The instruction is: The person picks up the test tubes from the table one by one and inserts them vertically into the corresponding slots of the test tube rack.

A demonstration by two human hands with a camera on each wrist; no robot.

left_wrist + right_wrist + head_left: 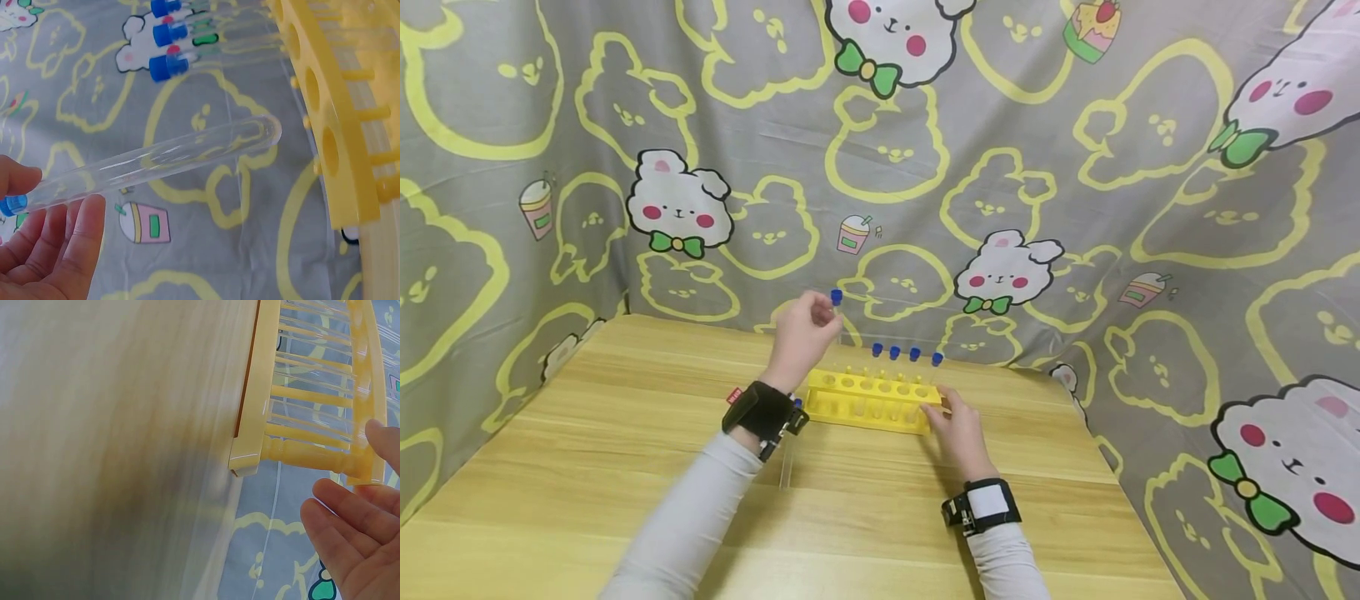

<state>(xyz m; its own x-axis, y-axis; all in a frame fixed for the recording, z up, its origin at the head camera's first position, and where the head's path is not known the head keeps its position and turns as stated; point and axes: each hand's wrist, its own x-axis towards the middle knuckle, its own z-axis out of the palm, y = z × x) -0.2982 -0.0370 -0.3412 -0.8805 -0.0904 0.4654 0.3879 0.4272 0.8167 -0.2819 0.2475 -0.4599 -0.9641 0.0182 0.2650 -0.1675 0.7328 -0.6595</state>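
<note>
My left hand (820,321) is raised above the left end of a yellow test-tube rack (871,402) and pinches a clear test tube (156,159) near its blue cap (837,297). In the left wrist view the tube's rounded end points toward the rack's holes (325,94). Several blue-capped tubes (906,354) stand in the rack's back row. My right hand (957,427) rests with relaxed fingers (350,519) against the rack's right end (312,453); the thumb touches its top plate.
The rack stands on a wooden table (625,433) with a cartoon-print cloth (1000,167) hung behind and at both sides. Another clear tube (786,462) lies on the table beside my left wrist. A small red object (734,394) lies left of the rack.
</note>
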